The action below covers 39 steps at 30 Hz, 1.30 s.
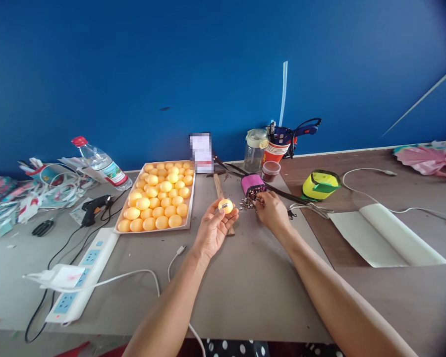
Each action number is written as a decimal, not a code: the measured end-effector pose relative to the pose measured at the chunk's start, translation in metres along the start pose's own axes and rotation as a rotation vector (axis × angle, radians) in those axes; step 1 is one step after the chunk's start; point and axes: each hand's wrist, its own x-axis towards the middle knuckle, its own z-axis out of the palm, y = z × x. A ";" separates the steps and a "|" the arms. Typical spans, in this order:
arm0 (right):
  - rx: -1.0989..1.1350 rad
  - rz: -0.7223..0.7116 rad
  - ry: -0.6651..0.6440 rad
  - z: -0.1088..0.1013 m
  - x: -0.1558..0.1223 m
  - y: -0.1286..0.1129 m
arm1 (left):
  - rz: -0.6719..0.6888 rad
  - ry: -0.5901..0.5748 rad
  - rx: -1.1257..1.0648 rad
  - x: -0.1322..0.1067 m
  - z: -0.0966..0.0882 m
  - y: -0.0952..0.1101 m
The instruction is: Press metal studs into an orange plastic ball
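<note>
My left hand holds up an orange ping-pong ball between thumb and fingers. Small dark, shiny metal pieces show on the ball's upper face. My right hand has its fingertips pinched together at a pile of small metal parts; whatever they grip is too small to make out. The pile spills from a purple container tipped on its side. Behind my left hand lies a wooden-handled hammer, partly hidden by it. A shallow box full of similar orange balls stands to the left.
At left are a power strip, a glue gun, a water bottle and tangled cables. Along the wall stand a glass jar and a paper cup. A yellow container and a paper roll lie at right.
</note>
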 end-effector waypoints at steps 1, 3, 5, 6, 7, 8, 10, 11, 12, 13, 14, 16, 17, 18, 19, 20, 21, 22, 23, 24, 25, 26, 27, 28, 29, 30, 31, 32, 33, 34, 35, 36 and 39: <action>-0.058 -0.014 -0.014 0.000 -0.002 -0.002 | -0.001 0.001 0.001 0.000 0.000 0.000; -0.146 -0.045 -0.033 0.000 -0.003 -0.005 | 0.003 0.002 0.015 0.000 0.000 -0.001; -0.196 -0.069 -0.043 -0.001 -0.003 -0.008 | 0.015 -0.006 0.041 0.001 -0.001 -0.002; -0.209 -0.076 -0.045 -0.001 -0.002 -0.008 | 0.022 -0.011 0.057 0.001 -0.002 -0.002; -0.217 -0.079 -0.042 -0.001 -0.001 -0.008 | 0.029 -0.016 0.074 0.001 -0.002 -0.003; -0.223 -0.081 -0.037 0.000 0.000 -0.007 | 0.036 -0.020 0.090 0.001 -0.002 -0.004; -0.230 -0.091 -0.023 0.000 0.003 -0.005 | 0.044 -0.024 0.121 0.000 -0.002 -0.005; -0.232 -0.097 -0.019 0.001 0.003 -0.004 | 0.046 -0.023 0.133 0.000 -0.001 -0.005; -0.232 -0.102 -0.016 0.001 0.003 -0.003 | 0.048 -0.023 0.143 0.000 -0.001 -0.005; -0.230 -0.105 -0.014 0.001 0.003 -0.003 | 0.051 -0.024 0.148 0.000 -0.001 -0.005; -0.227 -0.108 -0.012 0.001 0.002 -0.004 | 0.054 -0.023 0.151 0.000 -0.001 -0.005; -0.227 -0.119 -0.012 0.000 0.000 -0.005 | 0.065 -0.015 0.149 0.000 -0.001 -0.005; -0.233 -0.131 -0.017 -0.001 -0.001 -0.006 | 0.070 -0.009 0.147 0.000 -0.001 -0.005; -0.244 -0.145 -0.024 -0.001 -0.003 -0.007 | 0.073 -0.003 0.143 0.000 0.000 -0.005; -0.255 -0.160 -0.032 -0.002 -0.004 -0.008 | 0.075 0.002 0.140 0.001 0.000 -0.004; -0.264 -0.174 -0.039 -0.002 -0.004 -0.008 | 0.074 0.001 0.139 0.001 0.000 -0.004; -0.269 -0.187 -0.043 -0.002 -0.004 -0.008 | 0.073 -0.002 0.138 0.000 0.000 -0.004; -0.268 -0.196 -0.043 -0.002 -0.003 -0.008 | 0.072 -0.007 0.140 0.000 0.001 -0.004; -0.262 -0.201 -0.038 -0.002 -0.002 -0.007 | 0.071 -0.011 0.143 0.000 0.001 -0.004; -0.255 -0.204 -0.031 -0.001 -0.001 -0.006 | 0.073 -0.013 0.146 0.000 0.001 -0.004; -0.247 -0.204 -0.023 -0.001 0.000 -0.005 | 0.075 -0.013 0.150 0.000 0.000 -0.004; -0.240 -0.203 -0.015 0.000 0.001 -0.004 | 0.077 -0.011 0.154 0.000 0.000 -0.004; -0.236 -0.204 -0.009 0.001 0.002 -0.003 | 0.080 -0.009 0.160 0.000 0.000 -0.005; -0.233 -0.206 -0.006 0.001 0.002 -0.002 | 0.085 -0.007 0.167 0.000 -0.001 -0.005; -0.232 -0.208 -0.003 0.002 0.002 -0.002 | 0.091 -0.004 0.176 0.000 -0.001 -0.006; -0.231 -0.211 -0.003 0.002 0.002 -0.001 | 0.098 -0.001 0.186 0.001 -0.002 -0.006; -0.231 -0.215 -0.002 0.002 0.001 -0.002 | 0.107 0.003 0.197 0.001 -0.002 -0.007; -0.233 -0.222 -0.004 0.003 0.001 -0.002 | 0.116 0.008 0.208 0.001 -0.002 -0.007; -0.235 -0.229 -0.007 0.003 0.000 -0.003 | 0.125 0.015 0.217 0.001 -0.002 -0.007; -0.238 -0.237 -0.013 0.003 -0.001 -0.004 | 0.132 0.021 0.225 0.001 -0.002 -0.008; -0.241 -0.244 -0.021 0.003 -0.001 -0.004 | 0.138 0.025 0.232 0.001 -0.002 -0.008; -0.243 -0.246 -0.030 0.003 -0.001 -0.005 | 0.142 0.029 0.237 0.001 -0.002 -0.008; -0.241 -0.247 -0.035 0.002 0.000 -0.007 | 0.144 0.030 0.244 0.001 -0.002 -0.008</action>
